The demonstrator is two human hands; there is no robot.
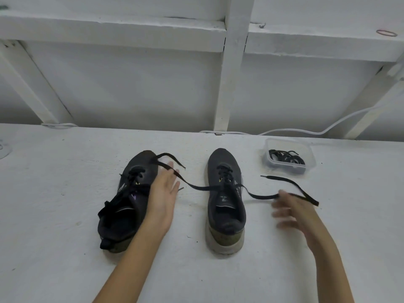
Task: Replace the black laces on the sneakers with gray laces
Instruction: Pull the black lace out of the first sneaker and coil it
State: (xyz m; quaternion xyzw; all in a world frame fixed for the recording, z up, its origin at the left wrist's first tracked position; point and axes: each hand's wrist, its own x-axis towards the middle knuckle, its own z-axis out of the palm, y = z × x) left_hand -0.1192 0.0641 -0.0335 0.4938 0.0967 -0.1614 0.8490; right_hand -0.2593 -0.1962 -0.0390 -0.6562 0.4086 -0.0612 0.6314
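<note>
Both my hands out over the two sneakers on the white table [65,237].
The left sneaker [129,200] leans, its lacing slack. My left hand [162,193] is flat and wide just beside it. A black lace [203,188] crosses its fingertips, runs over the upright right sneaker [226,200] and reaches my blurred right hand [293,212]; I cannot tell its grip. Farther right, a clear tub [286,139] holds coiled laces [286,158].

Bare forearms end in a bare left hand [162,191] and a motion-blurred right hand [293,212].
</note>
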